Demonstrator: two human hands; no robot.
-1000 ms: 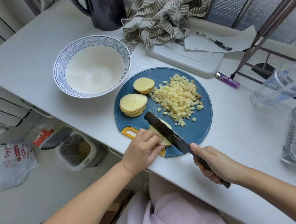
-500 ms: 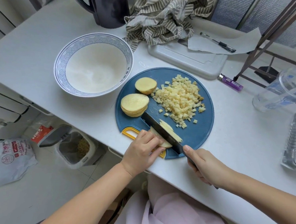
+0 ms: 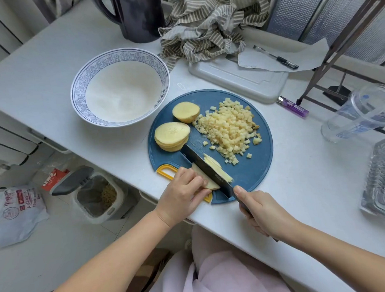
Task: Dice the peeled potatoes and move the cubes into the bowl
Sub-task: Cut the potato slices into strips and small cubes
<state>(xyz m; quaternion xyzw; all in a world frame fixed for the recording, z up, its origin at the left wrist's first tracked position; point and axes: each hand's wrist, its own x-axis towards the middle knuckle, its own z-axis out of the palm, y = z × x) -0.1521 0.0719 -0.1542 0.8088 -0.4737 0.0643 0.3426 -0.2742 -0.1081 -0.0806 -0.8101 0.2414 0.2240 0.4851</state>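
Note:
A round blue cutting board [image 3: 252, 173] lies at the counter's front edge. On it are a heap of potato cubes [image 3: 229, 130], a stack of potato slices [image 3: 171, 135] and a potato end piece [image 3: 185, 112]. My left hand [image 3: 182, 195] holds down a stack of potato slices [image 3: 208, 183] at the board's near edge. My right hand [image 3: 262, 211] grips the handle of a black knife [image 3: 207, 168], whose blade stands in those slices. Cut strips [image 3: 217, 167] lie to the right of the blade. The blue-patterned white bowl [image 3: 78, 94] stands left of the board, with no potato in it.
A white board [image 3: 239, 79] with paper and a pen [image 3: 276, 57] lies behind. A striped cloth [image 3: 211, 25] and dark jug [image 3: 138, 16] stand at the back. A purple lighter [image 3: 292, 105] and plastic cup [image 3: 363, 112] lie right. A bin [image 3: 93, 192] sits below on the floor.
The knife has come down through the held slices and shifted left; more cut strips now lie to the right of the blade. My left hand has stayed in place.

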